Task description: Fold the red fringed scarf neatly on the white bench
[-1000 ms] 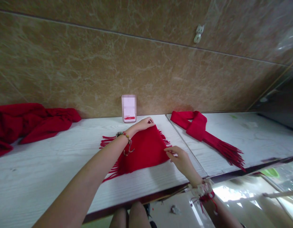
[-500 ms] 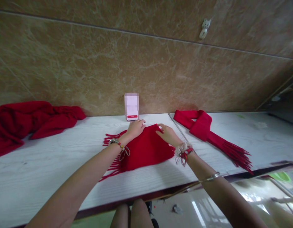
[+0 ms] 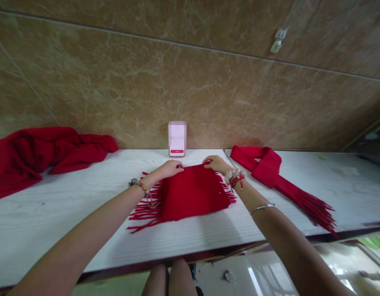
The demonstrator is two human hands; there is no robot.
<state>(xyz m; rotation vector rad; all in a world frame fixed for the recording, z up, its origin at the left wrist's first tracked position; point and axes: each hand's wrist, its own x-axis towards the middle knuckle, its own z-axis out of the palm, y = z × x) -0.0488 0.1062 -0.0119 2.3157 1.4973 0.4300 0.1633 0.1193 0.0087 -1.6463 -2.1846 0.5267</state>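
Observation:
A folded red scarf point(image 3: 192, 193) lies flat on the white table, with fringes sticking out at its left and right sides. My left hand point(image 3: 172, 167) pinches its far edge near the left corner. At the same edge, further right, my right hand point(image 3: 215, 163) has thumb and fingers closed on the cloth. Both wrists wear bracelets. Between the hands the far edge of the scarf runs nearly straight.
A phone point(image 3: 177, 139) leans upright against the brown marbled wall point(image 3: 131, 90). Another red scarf point(image 3: 268, 166), looped with its fringe trailing, lies on the right. Bunched red cloth point(image 3: 57, 152) lies on the left of the white table point(image 3: 85, 197).
My hands have closed on the far edge of the folded scarf, the left one moving toward me. The scarf's far edge is now straighter. The view has shifted slightly.

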